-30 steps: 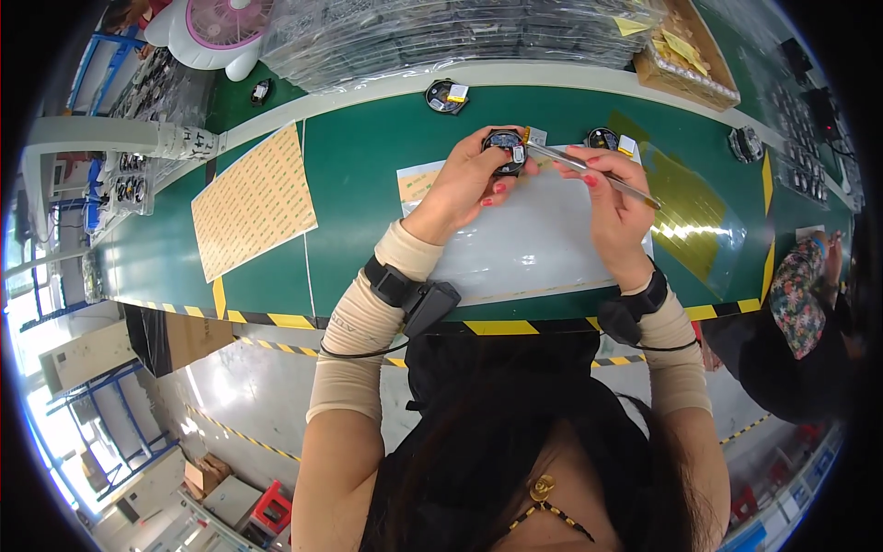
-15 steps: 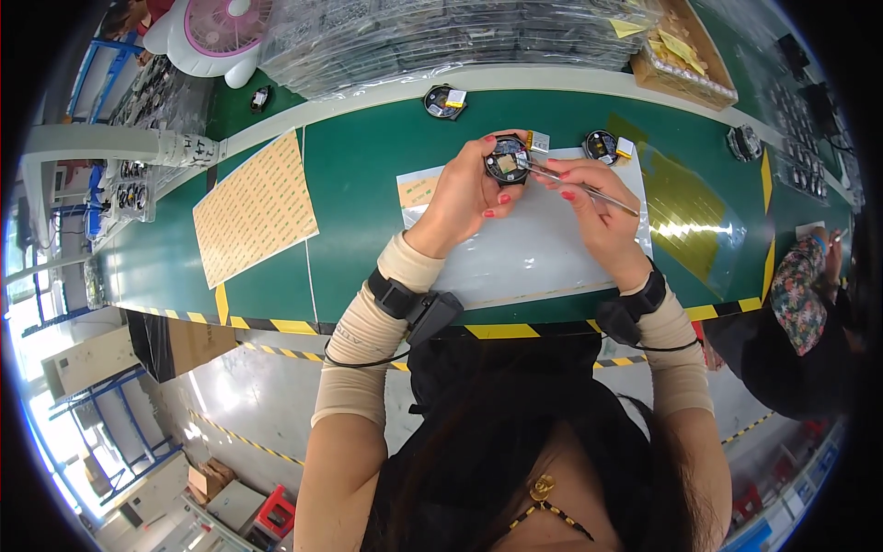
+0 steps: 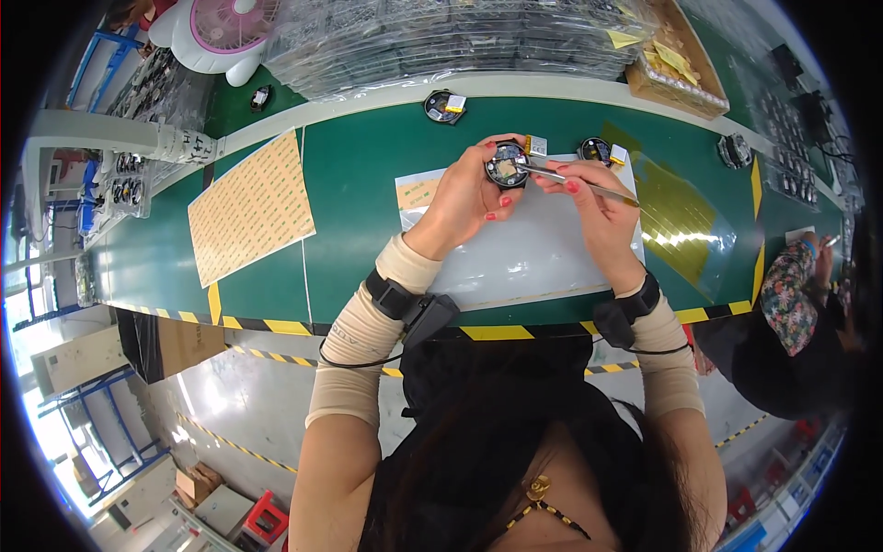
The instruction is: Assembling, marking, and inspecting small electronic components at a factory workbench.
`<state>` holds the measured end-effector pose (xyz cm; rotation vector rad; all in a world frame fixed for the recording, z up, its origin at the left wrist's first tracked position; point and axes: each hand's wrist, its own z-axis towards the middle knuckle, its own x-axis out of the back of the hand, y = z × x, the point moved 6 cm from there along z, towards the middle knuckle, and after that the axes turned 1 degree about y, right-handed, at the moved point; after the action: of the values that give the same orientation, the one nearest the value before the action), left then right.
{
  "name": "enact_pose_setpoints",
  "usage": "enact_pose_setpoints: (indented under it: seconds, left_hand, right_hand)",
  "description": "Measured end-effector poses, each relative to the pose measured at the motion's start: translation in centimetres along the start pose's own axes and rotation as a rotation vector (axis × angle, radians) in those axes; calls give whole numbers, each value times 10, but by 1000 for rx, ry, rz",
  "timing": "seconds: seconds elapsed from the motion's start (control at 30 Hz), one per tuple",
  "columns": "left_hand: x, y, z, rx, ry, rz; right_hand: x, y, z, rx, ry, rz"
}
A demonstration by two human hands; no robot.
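Note:
My left hand (image 3: 463,196) holds a round black watch body (image 3: 506,166) by its edge, its inner circuit board facing up. A silver battery (image 3: 536,146) sticks out from the far right of this watch body. Pinched in my right hand (image 3: 598,204) is a pair of slim metal tweezers (image 3: 602,191), their tip at the inside of the watch body. Whether the tip grips anything is too small to tell. Under both hands lies a pale, glossy sheet (image 3: 524,248). Another watch body (image 3: 596,151) with its battery lies just beyond my right hand.
A third open watch body (image 3: 443,107) sits near the bench's far edge. To the left lies a tan sheet of adhesive pieces (image 3: 253,210); to the right, a yellow film (image 3: 681,221). Stacked clear trays (image 3: 441,46) and a cardboard box (image 3: 681,78) stand behind. A co-worker's patterned sleeve (image 3: 789,299) shows at right.
The tweezers have turned slightly flatter, with their tip still at the watch body. My left hand keeps its hold. The whole view has shifted a little.

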<state>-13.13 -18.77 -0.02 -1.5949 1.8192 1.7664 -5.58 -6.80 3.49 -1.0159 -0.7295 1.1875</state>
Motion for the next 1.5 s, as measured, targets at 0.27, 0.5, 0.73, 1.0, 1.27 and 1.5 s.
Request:
enact_pose_setpoints:
  seconds: [0.27, 0.5, 0.73, 1.0, 1.27, 1.5]
  left_hand:
    - [1, -1, -1, 3, 21, -32]
    - [2, -3, -1, 16, 0, 17]
    - [-6, -5, -2, 86, -53, 56]
    - [-1, -7, 0, 59, -28, 114]
    - [-3, -7, 5, 12, -88, 104]
    - [1, -9, 4, 20, -21, 244]
  right_hand:
    - [-4, -5, -6, 66, -73, -188]
    - [0, -7, 0, -41, 17, -62]
    - [16, 19, 4, -446, 146, 278]
    - [133, 1, 50, 88, 776, 556]
    - [136, -12, 87, 325, 517, -826]
    - [-15, -14, 29, 470, -405, -942]
